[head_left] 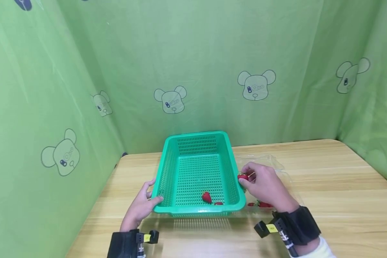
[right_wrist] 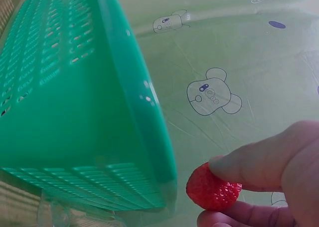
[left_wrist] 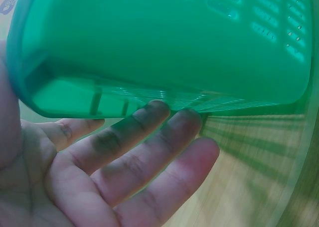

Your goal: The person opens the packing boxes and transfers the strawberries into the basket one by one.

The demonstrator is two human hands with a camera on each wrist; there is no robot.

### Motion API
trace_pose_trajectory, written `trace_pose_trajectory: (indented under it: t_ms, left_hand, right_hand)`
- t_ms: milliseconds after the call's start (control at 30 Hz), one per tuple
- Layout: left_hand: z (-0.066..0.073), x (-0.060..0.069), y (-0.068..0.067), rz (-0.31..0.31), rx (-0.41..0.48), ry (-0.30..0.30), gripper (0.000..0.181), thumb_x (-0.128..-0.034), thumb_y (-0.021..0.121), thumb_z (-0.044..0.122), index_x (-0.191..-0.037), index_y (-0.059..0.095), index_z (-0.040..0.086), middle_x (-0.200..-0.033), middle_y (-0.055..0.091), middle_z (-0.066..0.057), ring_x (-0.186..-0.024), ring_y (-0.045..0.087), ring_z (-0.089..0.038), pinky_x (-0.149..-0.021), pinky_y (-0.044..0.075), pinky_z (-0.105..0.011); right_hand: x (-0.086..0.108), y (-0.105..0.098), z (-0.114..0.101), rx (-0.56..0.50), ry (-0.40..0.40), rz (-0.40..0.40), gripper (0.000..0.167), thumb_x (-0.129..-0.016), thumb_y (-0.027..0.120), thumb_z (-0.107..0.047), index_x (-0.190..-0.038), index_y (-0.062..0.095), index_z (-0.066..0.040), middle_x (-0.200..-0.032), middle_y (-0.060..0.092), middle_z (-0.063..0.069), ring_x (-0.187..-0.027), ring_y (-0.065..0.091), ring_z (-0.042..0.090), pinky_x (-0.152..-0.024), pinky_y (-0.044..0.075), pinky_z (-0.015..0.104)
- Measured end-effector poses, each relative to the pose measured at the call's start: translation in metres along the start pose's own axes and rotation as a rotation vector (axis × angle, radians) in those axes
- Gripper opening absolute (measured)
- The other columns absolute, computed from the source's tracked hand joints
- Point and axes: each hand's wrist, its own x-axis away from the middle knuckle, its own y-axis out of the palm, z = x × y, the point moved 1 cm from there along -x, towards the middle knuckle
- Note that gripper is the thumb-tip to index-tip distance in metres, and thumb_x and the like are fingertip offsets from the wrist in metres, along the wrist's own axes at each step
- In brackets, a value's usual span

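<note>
A green perforated plastic basket (head_left: 200,172) stands on the table, two strawberries (head_left: 206,197) lying near its front side. At the basket's front left corner my left hand (head_left: 141,208) grips the rim, thumb over the top and the other fingers against the outside. The left wrist view shows those fingers (left_wrist: 184,162) along the basket's outer wall. My right hand (head_left: 267,184) pinches a red strawberry (right_wrist: 212,188) between thumb and fingers, just outside the basket's right rim. Below that hand, more strawberries (head_left: 263,204) lie in a clear plastic container (head_left: 288,181), partly hidden by the hand.
The light wooden table (head_left: 342,179) extends to both sides of the basket. A green curtain (head_left: 209,71) with bear-head prints hangs behind and along the sides. A black strap with a small camera (head_left: 262,228) sits on the right wrist.
</note>
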Motion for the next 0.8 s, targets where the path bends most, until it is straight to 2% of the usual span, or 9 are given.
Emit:
trace_pose_trajectory:
  t_ms: [267, 567, 800]
  left_hand:
    - [0.0009, 0.0002, 0.0006, -0.001, 0.003, 0.000, 0.069, -0.0919, 0.063, 0.012, -0.151, 0.027, 0.011, -0.136, 0.044, -0.035, -0.127, 0.043, -0.047, -0.094, 0.044, -0.058]
    - [0.0008, -0.0001, 0.0007, -0.011, 0.027, -0.010, 0.069, -0.0916, 0.062, 0.011, -0.151, 0.028, 0.011, -0.133, 0.049, -0.032, -0.117, 0.054, -0.042, -0.088, 0.050, -0.049]
    - [0.0015, 0.0013, 0.0007, 0.003, 0.016, -0.012, 0.069, -0.0913, 0.063, 0.012, -0.151, 0.029, 0.011, -0.133, 0.048, -0.032, -0.120, 0.051, -0.043, -0.089, 0.048, -0.052]
  right_hand:
    - [0.0000, 0.0025, -0.0030, 0.006, -0.012, -0.012, 0.015, -0.083, 0.074, -0.009, -0.093, 0.064, -0.007, -0.081, 0.065, 0.002, -0.072, 0.060, 0.016, -0.064, 0.054, 0.033]
    - [0.0009, 0.0053, -0.0071, -0.006, -0.013, -0.041, 0.016, -0.084, 0.075, -0.009, -0.096, 0.065, -0.007, -0.081, 0.063, 0.001, -0.072, 0.058, 0.016, -0.065, 0.054, 0.033]
    - [0.0009, 0.0086, -0.0080, 0.024, -0.042, -0.032, 0.017, -0.081, 0.077, -0.009, -0.093, 0.065, -0.009, -0.078, 0.061, -0.001, -0.070, 0.056, 0.015, -0.064, 0.052, 0.030]
